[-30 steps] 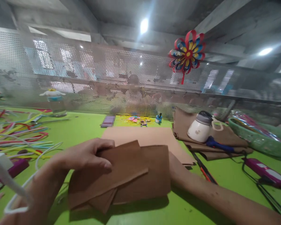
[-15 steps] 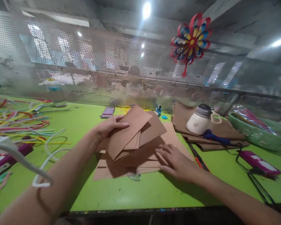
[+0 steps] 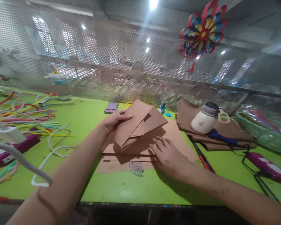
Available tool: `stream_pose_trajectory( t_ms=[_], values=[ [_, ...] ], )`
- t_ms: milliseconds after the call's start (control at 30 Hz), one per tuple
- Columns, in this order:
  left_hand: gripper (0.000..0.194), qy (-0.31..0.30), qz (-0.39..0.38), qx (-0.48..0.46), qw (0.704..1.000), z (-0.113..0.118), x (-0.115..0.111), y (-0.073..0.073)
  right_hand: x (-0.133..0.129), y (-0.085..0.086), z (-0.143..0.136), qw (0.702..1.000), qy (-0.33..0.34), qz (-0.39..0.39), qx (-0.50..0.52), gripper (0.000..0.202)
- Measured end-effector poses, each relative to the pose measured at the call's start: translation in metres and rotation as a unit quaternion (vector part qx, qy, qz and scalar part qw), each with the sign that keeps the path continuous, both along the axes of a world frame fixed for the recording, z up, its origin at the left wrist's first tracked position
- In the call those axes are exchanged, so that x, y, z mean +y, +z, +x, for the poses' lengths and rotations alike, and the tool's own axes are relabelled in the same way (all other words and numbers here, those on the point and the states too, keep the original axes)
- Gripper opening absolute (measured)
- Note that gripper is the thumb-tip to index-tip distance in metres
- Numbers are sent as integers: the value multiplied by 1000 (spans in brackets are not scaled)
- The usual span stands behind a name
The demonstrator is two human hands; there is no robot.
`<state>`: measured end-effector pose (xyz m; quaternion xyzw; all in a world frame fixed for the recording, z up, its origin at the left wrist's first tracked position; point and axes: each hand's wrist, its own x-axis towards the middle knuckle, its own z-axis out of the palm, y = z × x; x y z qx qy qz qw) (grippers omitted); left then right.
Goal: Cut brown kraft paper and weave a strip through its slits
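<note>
Several overlapping pieces of brown kraft paper are pinched in my left hand, thumb on top, raised above the table at a tilt. Below them lie larger brown paper sheets on the green table. My right hand rests at the near right part of these sheets, fingers spread and slightly bent, with nothing in it. A clear protractor lies at the sheets' near edge, partly under them.
To the right are a utility knife, a white bottle on folded brown paper, a purple power strip and a green basket. Coloured strips and a white cable fill the left. A phone lies behind.
The view has shifted, so most things sit further right in it. My right hand has moved slightly toward the held papers, and more of the protractor shows. My left hand keeps its hold.
</note>
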<state>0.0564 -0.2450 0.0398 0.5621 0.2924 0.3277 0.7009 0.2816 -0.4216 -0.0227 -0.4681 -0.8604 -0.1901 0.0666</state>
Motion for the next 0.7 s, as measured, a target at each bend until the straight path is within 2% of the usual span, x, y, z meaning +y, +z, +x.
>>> stream_pose_trajectory(
  t_ms=[167,267,433,500,567,633,700],
  values=[
    [46,-29,2,29,999,-9,0,-4,12,-4,-12,999,-39,-15,14,27],
    [52,-57,15,57,997,-11,4,-6,12,-11,-12,998,-57,13,38,20],
    [55,-127,97,153,975,3,16,9,8,-17,-6,995,-15,55,79,18],
    [49,-153,190,268,932,13,22,16,5,-15,-6,994,-2,68,86,20],
    [42,-154,293,391,859,23,25,19,2,-13,-6,993,7,79,92,24],
    [42,-130,362,462,799,31,24,14,-1,-12,-6,991,15,88,103,27],
    [56,-97,393,483,776,36,15,2,-2,-12,-6,989,17,93,114,28]
  ],
)
